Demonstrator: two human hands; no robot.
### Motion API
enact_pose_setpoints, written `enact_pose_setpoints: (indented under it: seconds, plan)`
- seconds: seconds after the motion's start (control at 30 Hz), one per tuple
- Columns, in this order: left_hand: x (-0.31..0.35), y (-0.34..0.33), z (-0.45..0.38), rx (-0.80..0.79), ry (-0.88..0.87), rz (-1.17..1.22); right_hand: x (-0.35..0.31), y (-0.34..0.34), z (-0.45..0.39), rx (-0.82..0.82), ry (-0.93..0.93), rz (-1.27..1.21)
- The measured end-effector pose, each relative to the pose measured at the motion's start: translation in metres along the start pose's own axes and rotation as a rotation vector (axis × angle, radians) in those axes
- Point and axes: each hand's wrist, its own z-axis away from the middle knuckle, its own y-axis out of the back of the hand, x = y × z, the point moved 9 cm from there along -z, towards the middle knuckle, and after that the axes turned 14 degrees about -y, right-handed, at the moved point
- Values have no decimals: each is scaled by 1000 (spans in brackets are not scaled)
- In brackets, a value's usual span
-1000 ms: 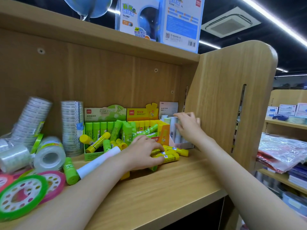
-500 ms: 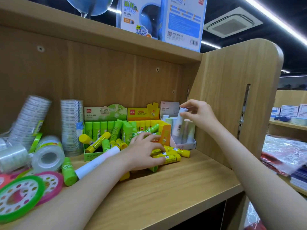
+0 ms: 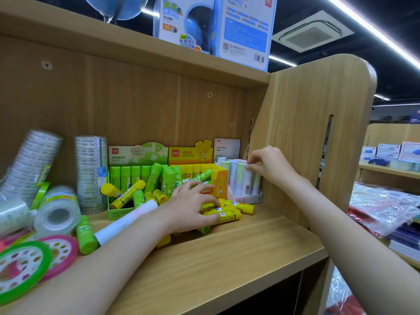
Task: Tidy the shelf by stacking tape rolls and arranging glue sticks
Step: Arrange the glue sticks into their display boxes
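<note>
My right hand (image 3: pixel 270 165) pinches the top of a pale glue stick (image 3: pixel 247 180) standing in the white display box (image 3: pixel 250 197) at the shelf's right end. My left hand (image 3: pixel 193 206) lies over loose yellow glue sticks (image 3: pixel 229 215) on the shelf board, fingers curled on them. Green glue sticks (image 3: pixel 127 176) fill the green box (image 3: pixel 120 211); yellow ones fill the orange box (image 3: pixel 219 181). Clear tape stacks (image 3: pixel 91 173) stand at the left beside loose clear rolls (image 3: pixel 56 211). A long white glue stick (image 3: pixel 127 220) and a green stick (image 3: pixel 86 235) lie loose.
Green (image 3: pixel 21 269) and pink (image 3: pixel 61 253) tape rings lie at the front left. A wooden side panel (image 3: pixel 306 144) closes the shelf on the right. Boxed globes (image 3: pixel 216 26) stand on the shelf above. Another shelf with packets (image 3: pixel 384 205) is at the far right.
My right hand lifted a pale glue stick up out of the white box, then lowered it upright into the box. My left hand stayed on the yellow sticks.
</note>
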Motion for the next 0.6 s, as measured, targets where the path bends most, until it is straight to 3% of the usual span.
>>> enact_pose_setpoints:
  seconds: [0.33,0.6]
  plan:
    - [-5,-5,-1,-17,14,27,-5,3,-3,-148,30,-83]
    - [-5,-6,-1,-21,11,16,-2,1,-3,20,-53,86]
